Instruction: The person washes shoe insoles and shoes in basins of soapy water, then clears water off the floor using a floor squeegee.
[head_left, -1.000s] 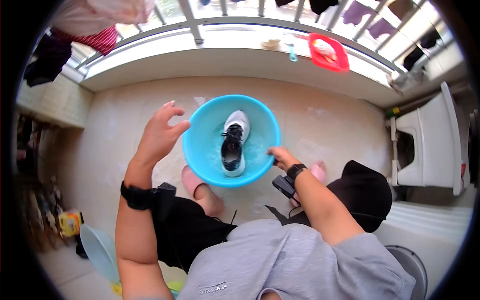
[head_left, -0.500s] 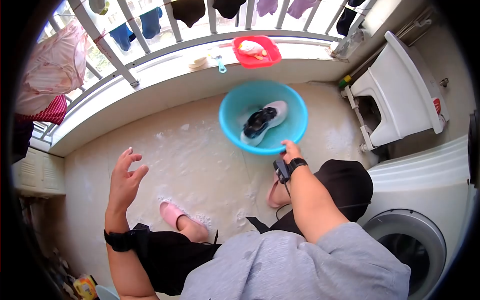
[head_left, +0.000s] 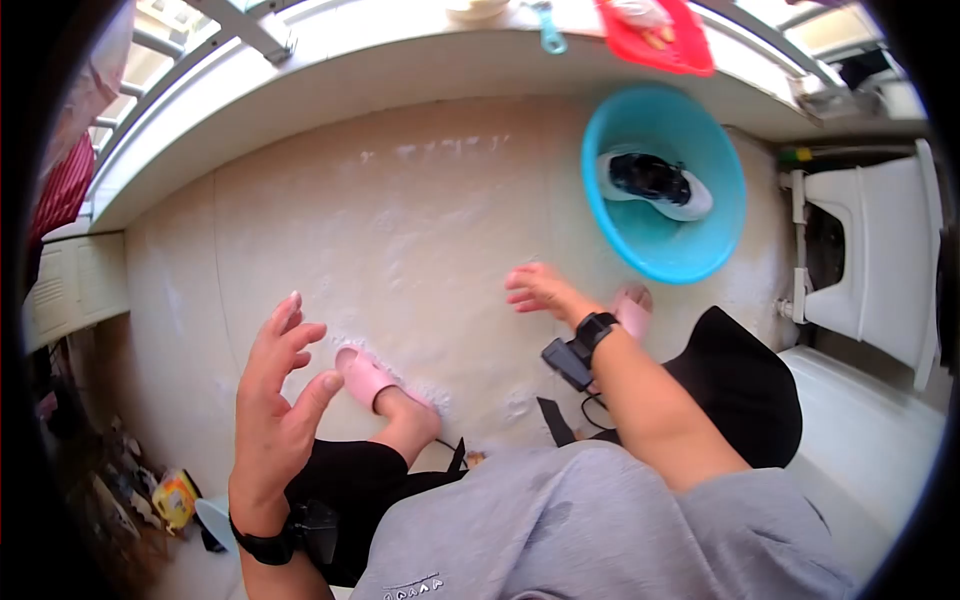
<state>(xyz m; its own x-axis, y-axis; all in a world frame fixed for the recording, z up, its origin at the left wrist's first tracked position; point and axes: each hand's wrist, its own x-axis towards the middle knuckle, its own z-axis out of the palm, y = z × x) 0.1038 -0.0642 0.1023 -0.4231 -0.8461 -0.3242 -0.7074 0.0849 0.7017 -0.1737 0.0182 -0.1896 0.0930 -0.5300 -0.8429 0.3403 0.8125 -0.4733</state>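
Observation:
A blue basin point(head_left: 665, 250) stands on the floor at the upper right, close to the ledge. Inside it lies a white and black shoe point(head_left: 655, 185), its toe pointing to the lower right. My right hand point(head_left: 543, 290) is below and left of the basin, apart from it, with fingers spread and nothing in them. Over the floor at the left, my left hand point(head_left: 285, 390) is held up with its fingers apart, empty, near the pink slipper point(head_left: 364, 378) on my left foot.
On the ledge point(head_left: 400, 72) are a red tray point(head_left: 680, 45), a blue-handled brush point(head_left: 551, 35) and a pale bowl point(head_left: 477, 9). A white plastic unit point(head_left: 880, 260) stands at the right. Foam and wet patches mark the floor. Bottles and clutter are at the lower left.
The basin with the shoe has moved right, close to the ledge, and turned. My right hand has let go of its rim and moved left. The view has shifted too.

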